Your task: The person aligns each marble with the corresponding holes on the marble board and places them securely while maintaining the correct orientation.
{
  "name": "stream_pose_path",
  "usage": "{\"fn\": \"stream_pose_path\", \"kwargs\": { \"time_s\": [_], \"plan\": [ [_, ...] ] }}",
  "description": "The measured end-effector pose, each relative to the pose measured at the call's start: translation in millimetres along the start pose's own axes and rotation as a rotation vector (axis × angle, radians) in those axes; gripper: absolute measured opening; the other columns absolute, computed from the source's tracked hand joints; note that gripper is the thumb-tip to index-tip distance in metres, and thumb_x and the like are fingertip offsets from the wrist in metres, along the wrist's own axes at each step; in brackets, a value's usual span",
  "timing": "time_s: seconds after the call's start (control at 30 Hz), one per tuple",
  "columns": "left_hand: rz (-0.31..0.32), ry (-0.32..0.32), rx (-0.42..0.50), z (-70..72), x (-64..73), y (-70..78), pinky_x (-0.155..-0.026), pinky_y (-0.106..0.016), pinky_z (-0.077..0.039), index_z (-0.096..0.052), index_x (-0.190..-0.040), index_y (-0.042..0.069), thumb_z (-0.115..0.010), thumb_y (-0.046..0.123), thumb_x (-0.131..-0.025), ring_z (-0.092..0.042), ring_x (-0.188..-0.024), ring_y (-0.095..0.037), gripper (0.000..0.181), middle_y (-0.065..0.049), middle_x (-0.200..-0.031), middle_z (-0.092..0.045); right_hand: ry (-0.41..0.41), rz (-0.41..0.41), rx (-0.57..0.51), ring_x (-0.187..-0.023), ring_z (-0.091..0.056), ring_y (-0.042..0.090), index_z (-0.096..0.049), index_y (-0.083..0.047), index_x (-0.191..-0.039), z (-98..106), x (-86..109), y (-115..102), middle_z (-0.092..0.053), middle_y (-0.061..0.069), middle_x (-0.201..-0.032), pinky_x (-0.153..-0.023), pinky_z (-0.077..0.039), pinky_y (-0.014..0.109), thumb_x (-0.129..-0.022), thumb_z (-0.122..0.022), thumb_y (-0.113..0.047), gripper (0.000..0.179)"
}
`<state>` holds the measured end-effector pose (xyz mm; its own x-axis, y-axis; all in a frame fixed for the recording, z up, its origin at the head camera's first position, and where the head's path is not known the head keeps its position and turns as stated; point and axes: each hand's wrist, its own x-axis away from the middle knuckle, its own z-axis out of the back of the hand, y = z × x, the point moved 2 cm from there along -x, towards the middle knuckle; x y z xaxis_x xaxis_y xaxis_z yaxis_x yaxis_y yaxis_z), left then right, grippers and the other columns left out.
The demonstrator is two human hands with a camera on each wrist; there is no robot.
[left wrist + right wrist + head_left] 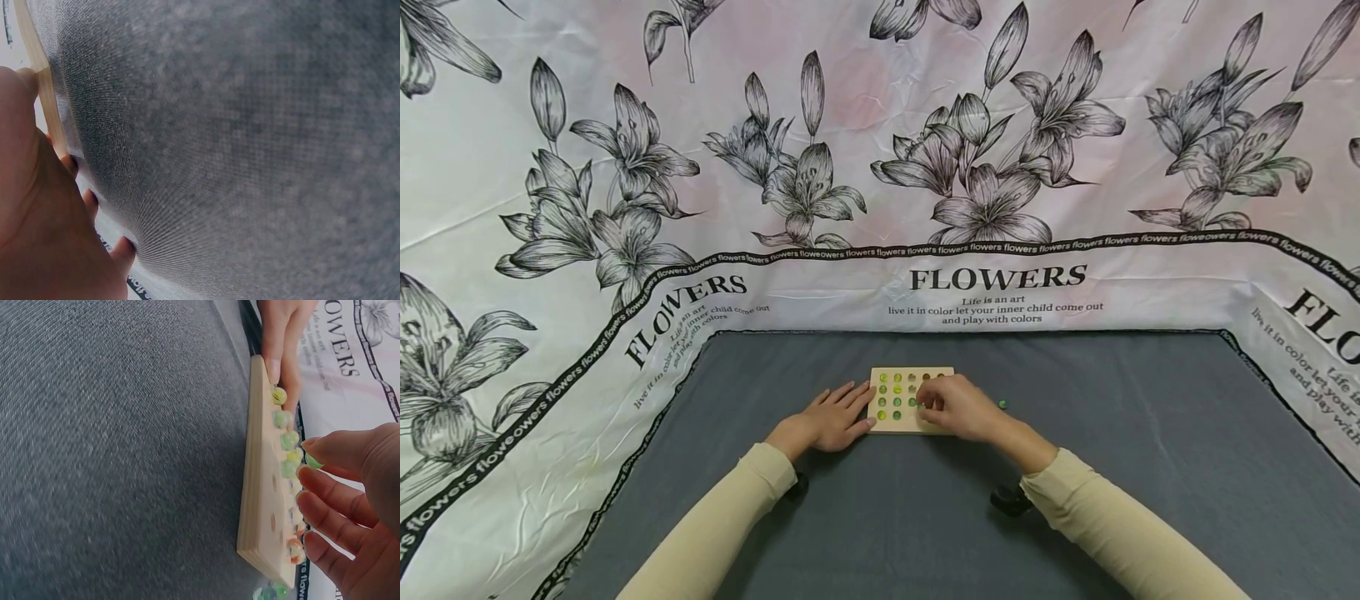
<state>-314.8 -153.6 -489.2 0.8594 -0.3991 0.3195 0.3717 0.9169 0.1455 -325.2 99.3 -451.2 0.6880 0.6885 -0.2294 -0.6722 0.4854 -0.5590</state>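
Observation:
A light wooden board with rows of round holes lies on the grey cloth. Yellow-green and green glass marbles sit in its left columns; orange-tinted ones show in the right wrist view. My left hand rests flat at the board's left edge, its fingers spread and the thumb touching the near corner. Above the board's right half, my right hand pinches a green marble between thumb and forefinger. That hand hides part of the board in the head view. Several holes near the board's front right hold no marble.
Loose green marbles lie on the cloth just past the board's right end. The grey cloth has a white flower-printed border behind it. Dark wrist devices show beneath the forearms.

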Motion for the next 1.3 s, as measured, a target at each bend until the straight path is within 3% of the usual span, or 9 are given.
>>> {"fn": "stream_pose_path", "kwargs": {
  "time_s": [0.83, 1.0, 1.3],
  "plan": [
    [0.003, -0.005, 0.003, 2.7, 1.5, 3.5, -0.126, -0.054, -0.009, -0.012, -0.167, 0.025, -0.028, 0.055, -0.110, -0.006, -0.159, -0.022, 0.066, 0.004, -0.173, -0.006, -0.028, -0.079, 0.045, -0.076, -0.063, 0.009, -0.076, -0.009, -0.104, -17, -4.7, 4, -0.070, -0.002, -0.087, -0.067, -0.054, 0.032, -0.093, -0.075, -0.011, 0.012],
    [0.000, -0.010, 0.003, 1.8, 0.0, 2.2, -0.126, -0.054, -0.009, -0.010, -0.167, 0.025, -0.028, 0.055, -0.110, -0.005, -0.159, -0.022, 0.067, 0.004, -0.173, -0.005, -0.021, -0.072, 0.056, -0.081, -0.066, 0.012, -0.075, -0.007, -0.110, -13, 0.3, 2, -0.072, 0.001, -0.093, -0.069, -0.056, 0.034, -0.093, -0.074, -0.010, 0.017],
    [-0.008, 0.006, 0.009, -0.3, -0.8, -0.3, -0.126, -0.056, -0.009, -0.010, -0.167, 0.026, -0.027, 0.056, -0.110, -0.005, -0.159, -0.022, 0.067, 0.005, -0.173, -0.005, -0.003, -0.053, 0.091, -0.074, -0.063, 0.007, -0.075, -0.006, -0.108, 4, 17.3, -3, -0.071, 0.001, -0.092, -0.061, -0.051, 0.026, -0.094, -0.075, -0.010, 0.014]
  ]
}}
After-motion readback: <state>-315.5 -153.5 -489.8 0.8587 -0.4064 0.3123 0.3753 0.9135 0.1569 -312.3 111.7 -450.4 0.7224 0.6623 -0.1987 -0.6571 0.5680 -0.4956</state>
